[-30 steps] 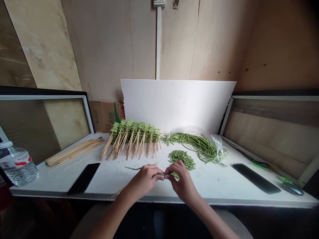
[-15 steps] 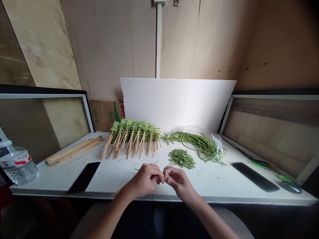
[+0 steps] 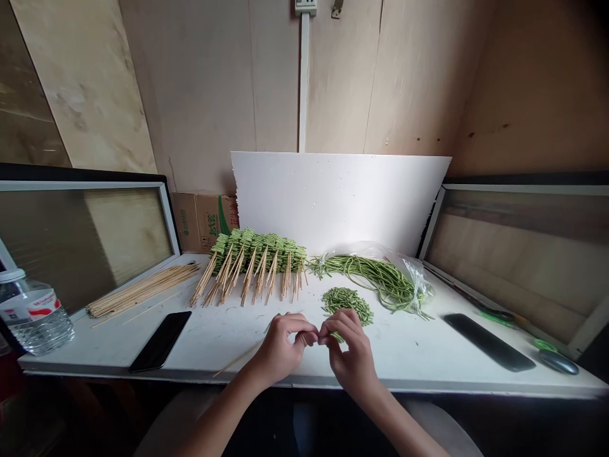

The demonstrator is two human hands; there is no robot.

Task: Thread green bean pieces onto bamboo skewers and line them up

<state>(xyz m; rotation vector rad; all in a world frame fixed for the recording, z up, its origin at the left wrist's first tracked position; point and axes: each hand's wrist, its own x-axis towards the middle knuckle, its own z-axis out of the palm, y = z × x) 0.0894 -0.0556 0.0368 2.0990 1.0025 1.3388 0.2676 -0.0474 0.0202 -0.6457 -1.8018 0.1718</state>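
Observation:
My left hand [image 3: 285, 346] is over the front middle of the white table, thumb and fingers pinched together. Whatever lies between its fingertips is too small to make out. Almost touching it, my right hand [image 3: 351, 352] is curled with its thumb and forefinger together. Short green bean pieces [image 3: 337, 337] show inside its fingers. Just beyond this hand is a heap of cut bean pieces [image 3: 347, 303]. A thin wooden skewer [image 3: 240, 359] lies on the table, partly hidden behind my left hand.
Stacked bean skewers [image 3: 259, 247] sit at the back, sticks towards me. Long beans [image 3: 375, 273] lie in a plastic bag. Loose skewers [image 3: 143, 293], a phone [image 3: 160, 341] and a water bottle [image 3: 35, 314] are left; a dark flat object [image 3: 489, 341] and mouse [image 3: 558, 362] are right.
My hands have shifted slightly apart at the fingertips, and my right hand has risen and turned. The green piece seen between the fingertips no longer shows there; bean pieces now show inside my right hand.

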